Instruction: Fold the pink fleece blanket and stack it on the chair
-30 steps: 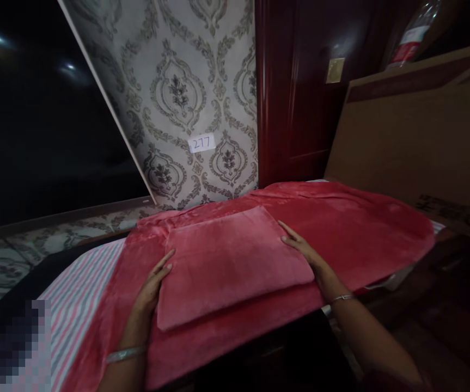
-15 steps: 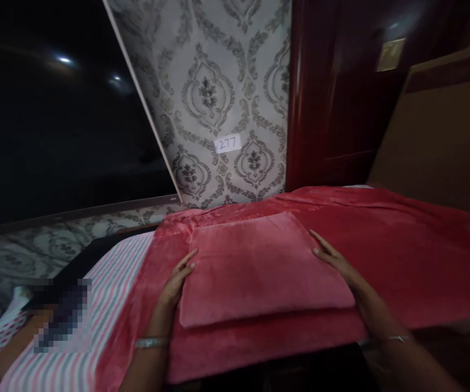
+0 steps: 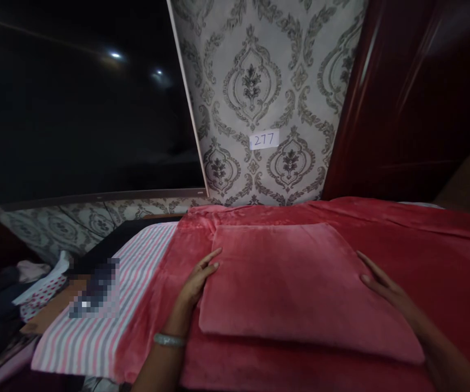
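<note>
At the far left lies a dim heap of clothes (image 3: 34, 283), one piece white with red dots, next to a blurred patch. Beside it a striped sheet (image 3: 91, 332) in pink, grey and white covers the near left part of the bed. A red fleece blanket (image 3: 443, 256) is spread over the rest of the bed, overlapping the sheet's right edge. The left hand (image 3: 197, 280), a silver bangle (image 3: 170, 340) on its wrist, lies flat and open on the blanket, fingers stretched out and touching the left edge of a folded pink cloth (image 3: 300, 283). That cloth sits on top of the blanket, near the bed's front edge, as a flat rectangle between both hands. The right hand (image 3: 384, 286) rests open against the cloth's right edge, fingers extended, gripping nothing. Behind the bed stands patterned grey wallpaper (image 3: 259, 81) bearing a small white label (image 3: 264, 139) reading 277, with a dark window to its left and dark red wood (image 3: 414, 98) to its right
</note>
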A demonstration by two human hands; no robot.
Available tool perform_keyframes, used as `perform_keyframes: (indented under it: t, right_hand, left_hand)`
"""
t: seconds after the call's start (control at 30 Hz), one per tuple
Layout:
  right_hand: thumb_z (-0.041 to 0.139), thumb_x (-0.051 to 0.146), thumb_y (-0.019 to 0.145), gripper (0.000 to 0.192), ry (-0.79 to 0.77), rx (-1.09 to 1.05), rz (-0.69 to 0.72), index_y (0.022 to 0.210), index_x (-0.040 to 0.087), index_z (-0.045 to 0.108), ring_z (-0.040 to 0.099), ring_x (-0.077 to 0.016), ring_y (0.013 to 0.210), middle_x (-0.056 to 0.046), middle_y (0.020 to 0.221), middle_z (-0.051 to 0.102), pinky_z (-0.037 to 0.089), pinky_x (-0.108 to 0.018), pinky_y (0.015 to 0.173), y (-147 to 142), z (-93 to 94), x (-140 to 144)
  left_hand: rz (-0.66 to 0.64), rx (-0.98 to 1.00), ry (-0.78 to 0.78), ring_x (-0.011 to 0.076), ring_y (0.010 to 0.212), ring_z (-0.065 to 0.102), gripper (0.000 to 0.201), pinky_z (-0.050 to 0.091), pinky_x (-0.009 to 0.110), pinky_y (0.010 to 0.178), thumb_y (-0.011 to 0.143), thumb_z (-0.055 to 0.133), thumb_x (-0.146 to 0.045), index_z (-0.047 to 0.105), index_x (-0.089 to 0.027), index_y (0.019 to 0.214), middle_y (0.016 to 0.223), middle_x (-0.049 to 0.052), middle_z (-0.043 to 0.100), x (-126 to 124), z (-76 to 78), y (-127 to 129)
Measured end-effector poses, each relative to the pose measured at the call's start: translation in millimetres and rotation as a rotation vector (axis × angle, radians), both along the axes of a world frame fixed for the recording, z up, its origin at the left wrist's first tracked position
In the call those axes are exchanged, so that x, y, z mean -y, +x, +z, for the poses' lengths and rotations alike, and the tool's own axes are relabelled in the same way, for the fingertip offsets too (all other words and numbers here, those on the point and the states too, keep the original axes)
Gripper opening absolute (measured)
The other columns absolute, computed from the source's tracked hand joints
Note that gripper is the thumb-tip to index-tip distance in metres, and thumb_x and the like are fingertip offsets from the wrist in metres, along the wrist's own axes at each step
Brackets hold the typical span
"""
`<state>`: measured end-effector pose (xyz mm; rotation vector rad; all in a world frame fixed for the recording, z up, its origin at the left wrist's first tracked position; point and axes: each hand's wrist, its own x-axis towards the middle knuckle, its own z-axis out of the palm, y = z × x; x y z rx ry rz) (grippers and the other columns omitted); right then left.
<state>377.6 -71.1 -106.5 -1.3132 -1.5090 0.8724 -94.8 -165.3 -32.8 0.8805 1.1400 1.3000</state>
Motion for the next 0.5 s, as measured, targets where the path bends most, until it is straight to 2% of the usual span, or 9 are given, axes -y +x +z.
perform_keyframes:
  t: [0.13,0.3,0.5]
  right_hand:
    - [0.062,0.074,0.074,0.091,-0.061,-0.049,0.007,0.154,0.035,0.041,0.029,-0.0345,0.147,-0.001,0.160,0.035,0.028,-0.050,0.121,-1.8,5.6,1.9]
    - [0.067,0.073,0.072,0.097,-0.085,-0.128,0.041,0.155,0.031,0.039,0.023,-0.0326,0.150,-0.002,0.161,0.032,0.026,-0.047,0.122,-7.2,15.9,6.6]
    - [0.070,0.070,0.074,0.096,-0.093,-0.268,0.086,0.155,0.031,0.037,0.026,-0.0299,0.150,-0.002,0.163,0.029,0.029,-0.043,0.120,-15.1,25.3,10.0]
  left_hand:
    - [0.028,-0.004,-0.023,0.0232,0.089,0.071,0.084,0.054,0.029,0.077,0.064,0.088,-0.039,0.059,-0.022,0.140,0.113,0.009,0.076,-0.4,1.7,0.7]
    - [0.051,-0.027,-0.088,0.0296,0.098,0.072,0.094,0.058,0.036,0.081,0.060,0.089,-0.043,0.053,-0.023,0.145,0.118,0.011,0.074,-5.2,4.3,2.0]
    - [0.099,-0.213,-0.129,0.0348,0.119,0.064,0.084,0.057,0.044,0.094,0.061,0.086,-0.054,0.059,-0.035,0.139,0.132,0.004,0.068,-12.0,4.1,-7.7]
